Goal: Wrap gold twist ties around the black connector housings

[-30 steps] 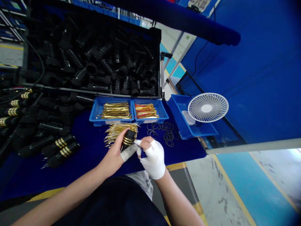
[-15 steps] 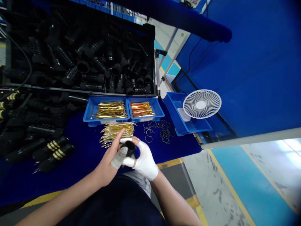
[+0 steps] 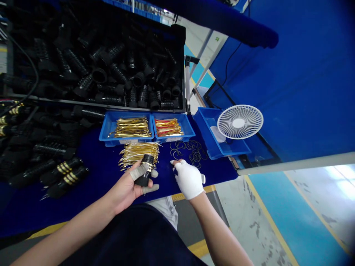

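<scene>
My left hand (image 3: 138,181) is closed around a black ribbed rubber sleeve (image 3: 146,159), tilted, with a gold band round its middle. Cloth tape wraps some of that hand's fingertips. My right hand (image 3: 189,179), in a white fingerless glove, is down at the blue cloth with thumb and fingers drawn together; whatever is between them is hidden. Just beyond it lie several loose dark open rings (image 3: 195,151). A pile of gold strips (image 3: 135,153) lies behind my left hand.
Two blue trays hold gold strips (image 3: 133,127) and red-and-gold strips (image 3: 168,127). Behind them a big black crate (image 3: 184,74) is full of ribbed sleeves. Banded sleeves (image 3: 72,179) lie at left. A white fan (image 3: 240,122) stands over a blue bin (image 3: 210,147) at right.
My right hand has left the black sleeve and moved right to the near side of the rings. The sleeve stays in my left hand, and its gold band now shows.
</scene>
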The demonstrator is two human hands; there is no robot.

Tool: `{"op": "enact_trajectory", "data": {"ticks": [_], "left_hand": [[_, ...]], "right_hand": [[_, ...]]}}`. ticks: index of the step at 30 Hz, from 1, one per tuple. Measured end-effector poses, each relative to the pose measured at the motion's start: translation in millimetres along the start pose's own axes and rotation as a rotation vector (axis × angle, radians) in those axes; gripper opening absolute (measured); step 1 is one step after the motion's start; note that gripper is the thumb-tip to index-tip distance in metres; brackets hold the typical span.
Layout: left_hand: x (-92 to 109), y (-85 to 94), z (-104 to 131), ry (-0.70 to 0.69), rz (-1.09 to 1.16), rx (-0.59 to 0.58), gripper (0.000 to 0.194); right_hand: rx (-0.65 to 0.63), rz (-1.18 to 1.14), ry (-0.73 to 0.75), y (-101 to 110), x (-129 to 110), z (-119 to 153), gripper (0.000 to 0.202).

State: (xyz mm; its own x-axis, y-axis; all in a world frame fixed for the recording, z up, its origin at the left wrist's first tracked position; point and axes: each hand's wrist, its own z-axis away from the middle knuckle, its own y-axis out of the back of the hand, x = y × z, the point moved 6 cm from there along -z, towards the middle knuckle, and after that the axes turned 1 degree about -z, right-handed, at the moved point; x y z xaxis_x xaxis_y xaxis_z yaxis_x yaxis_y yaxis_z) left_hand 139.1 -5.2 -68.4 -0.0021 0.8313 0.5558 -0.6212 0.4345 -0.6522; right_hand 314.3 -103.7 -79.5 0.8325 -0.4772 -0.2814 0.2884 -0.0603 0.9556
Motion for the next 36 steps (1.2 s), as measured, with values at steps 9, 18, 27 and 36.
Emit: {"op": "enact_trajectory", "data": {"ticks": [9, 18, 27, 36], "left_hand": [[0, -2.0, 7, -0.149, -0.196, 0.098, 0.079], [11, 3.4, 8, -0.330, -0.388, 0.077, 0.065], [23, -4.2, 32, -0.399, -0.517, 0.041, 0.059], [-11, 11.4, 29, -0.038, -0.116, -0.002, 0.073]], "right_hand": [[0.390, -0.560, 0.435, 30, -66, 29, 0.047], [0.329, -0.679, 0.339, 20, -67, 24, 0.030], [0.070, -1.151, 0.189, 7, -81, 11, 0.047], [-0.075, -1.353, 0.093, -5, -103, 6, 0.028]]}}
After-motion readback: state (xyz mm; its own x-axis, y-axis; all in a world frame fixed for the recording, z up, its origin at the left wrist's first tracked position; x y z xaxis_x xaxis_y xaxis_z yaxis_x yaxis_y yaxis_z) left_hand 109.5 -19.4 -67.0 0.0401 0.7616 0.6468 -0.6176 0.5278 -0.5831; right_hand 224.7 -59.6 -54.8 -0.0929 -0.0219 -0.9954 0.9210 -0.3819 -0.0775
